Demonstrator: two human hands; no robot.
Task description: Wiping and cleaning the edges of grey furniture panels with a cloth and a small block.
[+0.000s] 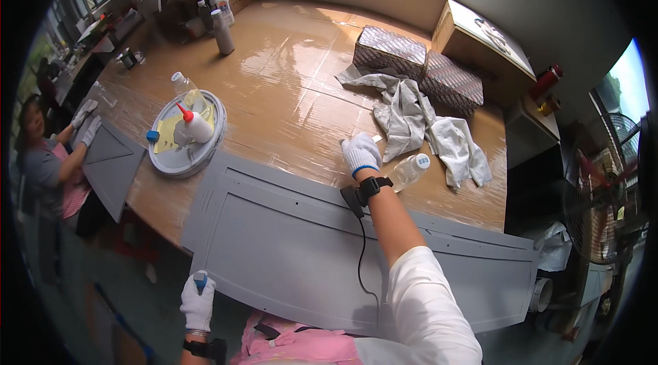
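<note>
A large grey panel with grooved borders lies in front of me along the near side of the table. My left hand, in a white knit glove, is closed around a small blue block-like thing at the panel's near left corner. Beyond the panel's far edge, my right hand, also gloved, reaches over the table with its fingers curled. What it holds, if anything, I cannot make out. Just right of it lie crumpled grey-white rags, and a clear bottle lies tilted beside my wrist.
On the left stands a round grey lid bearing a white squeeze bottle with a red tip. Patterned boxes sit behind the rags. A co-worker handles another grey panel at far left. A fan stands at right.
</note>
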